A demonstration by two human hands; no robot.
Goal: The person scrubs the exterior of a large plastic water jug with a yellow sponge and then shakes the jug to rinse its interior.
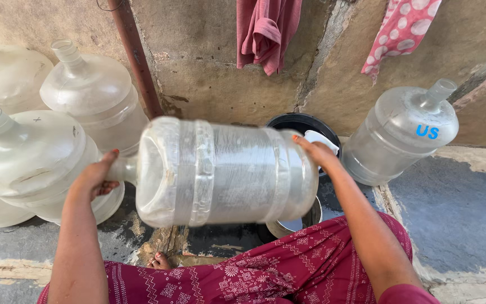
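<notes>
- Held sideways in mid-air over the person's lap, the large clear water jug [226,171] lies between both hands, its neck pointing left and its base to the right.
- The left hand [94,177] is curled shut around the neck; the right hand [319,152] lies spread flat against the base, pressing rather than gripping.
- The jug looks empty, so it is probably light for its bulk; its ribbed plastic wall seems stiff but thin, and may flex if squeezed.
- The wall looks wet and so likely slippery; the narrow neck and the rim of the base seem the surest holds.
- Other jugs [46,157] stand at the left, another jug [403,132] at the right, a black bucket [288,124] behind, on the wet floor [457,219].
</notes>
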